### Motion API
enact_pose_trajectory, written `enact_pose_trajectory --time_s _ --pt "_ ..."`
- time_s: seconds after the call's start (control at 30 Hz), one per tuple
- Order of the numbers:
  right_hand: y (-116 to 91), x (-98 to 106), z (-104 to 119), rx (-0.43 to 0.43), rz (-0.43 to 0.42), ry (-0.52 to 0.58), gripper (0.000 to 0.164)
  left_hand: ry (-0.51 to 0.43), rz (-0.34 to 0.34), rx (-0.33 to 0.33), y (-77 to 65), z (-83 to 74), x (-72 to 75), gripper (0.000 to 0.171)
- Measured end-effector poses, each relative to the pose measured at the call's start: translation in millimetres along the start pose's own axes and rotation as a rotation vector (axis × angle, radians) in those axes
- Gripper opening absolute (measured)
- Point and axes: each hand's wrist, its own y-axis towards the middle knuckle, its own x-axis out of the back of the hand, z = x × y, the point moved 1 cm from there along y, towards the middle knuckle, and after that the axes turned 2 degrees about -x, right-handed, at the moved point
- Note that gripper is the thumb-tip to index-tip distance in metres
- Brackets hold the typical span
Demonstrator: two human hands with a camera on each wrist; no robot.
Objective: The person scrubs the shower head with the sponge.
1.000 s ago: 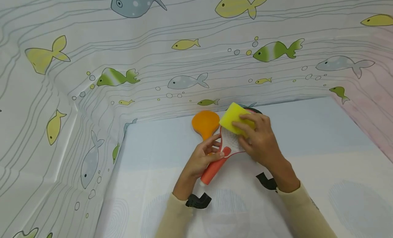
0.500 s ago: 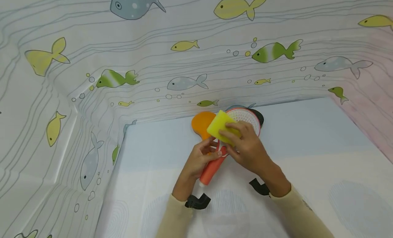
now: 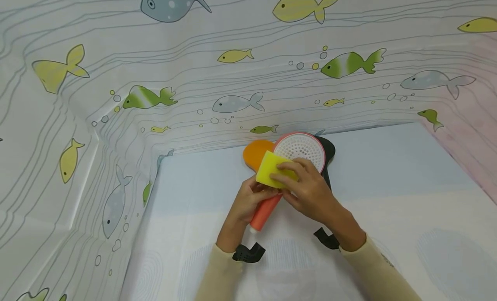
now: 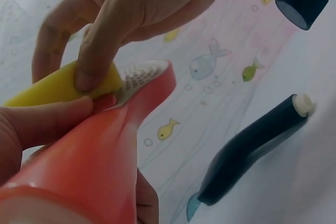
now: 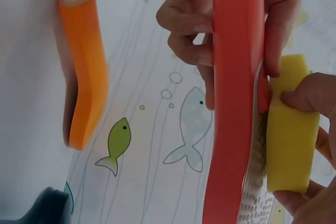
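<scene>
A red shower head (image 3: 265,212) with a white, nozzle-dotted face (image 3: 300,147) is gripped at the handle by my left hand (image 3: 248,201), tilted with its face upward. My right hand (image 3: 310,188) pinches a yellow sponge (image 3: 272,169) between thumb and fingers. In the right wrist view the sponge (image 5: 291,145) lies against the face side, near the red button (image 5: 263,95) where handle meets head. The left thumb (image 4: 58,119) rests close beside the sponge in the left wrist view. The sponge hides the lower part of the face in the head view.
An orange shower head (image 3: 256,153) lies behind the left hand, and a black one (image 3: 327,147) lies behind the red head at right. Fish-printed sheeting (image 3: 194,68) rises at the back and left of the pale table (image 3: 202,184). Each wrist wears a black mount (image 3: 248,252).
My right hand has moved the sponge down and left across the shower head, from the face toward the handle, uncovering the nozzles. The left hand keeps its grip on the handle.
</scene>
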Motion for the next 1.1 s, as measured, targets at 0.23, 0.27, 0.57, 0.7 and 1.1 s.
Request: enact_pose_trajectory --time_s 0.23,0.27,0.57,0.7,1.1 --pt "2 8 -12 -0.075 -0.085 -0.027 0.037 0.084 0.008 0.045 4.1 0.1 -4.5 0.054" --pt "2 9 -14 -0.090 -0.094 -0.032 0.037 0.090 0.012 0.046 4.6 0.2 -4.9 0.057" --pt "-1 20 -29 -0.197 -0.175 -0.085 0.036 0.127 0.035 0.061 6.1 2.2 -5.5 0.061" --pt "-3 28 -38 -0.285 -0.243 -0.109 0.039 0.130 0.019 0.074 4.6 2.1 -5.4 0.061" --pt "-6 22 -35 -0.284 -0.123 -0.079 0.041 -0.015 -0.080 0.055 3.0 2.5 -0.5 0.062"
